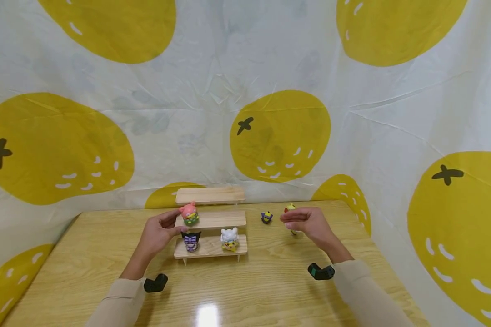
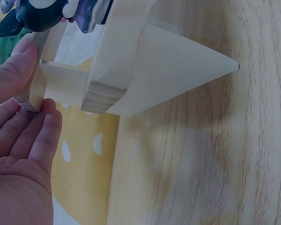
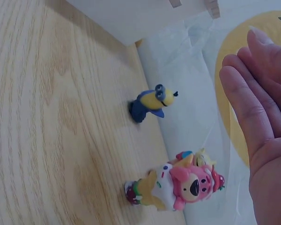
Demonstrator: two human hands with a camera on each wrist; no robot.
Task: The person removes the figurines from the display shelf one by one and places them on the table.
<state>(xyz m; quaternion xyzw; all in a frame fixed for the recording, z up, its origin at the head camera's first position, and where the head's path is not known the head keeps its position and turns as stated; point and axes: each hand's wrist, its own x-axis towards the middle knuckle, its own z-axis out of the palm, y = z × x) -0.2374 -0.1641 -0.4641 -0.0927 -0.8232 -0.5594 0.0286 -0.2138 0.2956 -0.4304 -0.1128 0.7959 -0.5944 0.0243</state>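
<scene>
Currently L fingers (image 2: pixel 39 136) clamped on mid shelf (image 1: pixel 222 219); R fingers (image 3: pixel 249 110) extended, tog., raised nr bear fig. (image 3: pixel 192 185)

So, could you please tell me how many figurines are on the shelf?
3: a pink figurine on the middle tier, by the left hand; a black figurine at the bottom tier's left; a white-topped figurine at its right. None looks hidden.

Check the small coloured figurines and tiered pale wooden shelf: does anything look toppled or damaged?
Nothing stands out: the pink-and-green figurine, black-and-purple figurine and white-and-yellow figurine stand on the shelf; the goggled blue-and-yellow figurine and pink bear figurine stand upright on the wooden table, without visible damage.
</scene>
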